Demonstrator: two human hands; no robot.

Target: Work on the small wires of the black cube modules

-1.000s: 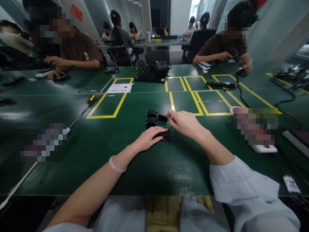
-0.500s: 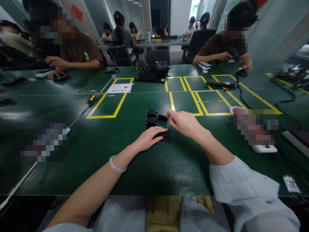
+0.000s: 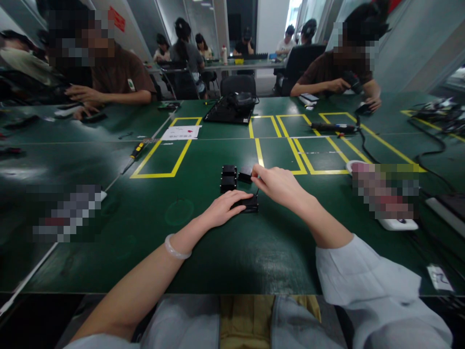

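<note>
My left hand rests on a small black block on the table, thumb at the near side and fingers over the far side, holding it. The block's right end stays uncovered. My right hand is closed in a pinch above that end, on a thin dark-shafted tool that points down to the block's corner. Its upper part is hidden by the fingers. Just left of the right fingertips is a small black piece. Two similar black blocks with shiny corner points stand beyond my left hand.
A phone-like white-edged device lies at right, another blurred one at left. A yellow-black screwdriver, a paper sheet, a black tray and a cabled black rod-shaped tool lie farther off. Two people work across the table.
The small black piece beside my right fingertips looks slightly turned and shifted. My right fingers have moved a little; my left hand stays in place on the block.
</note>
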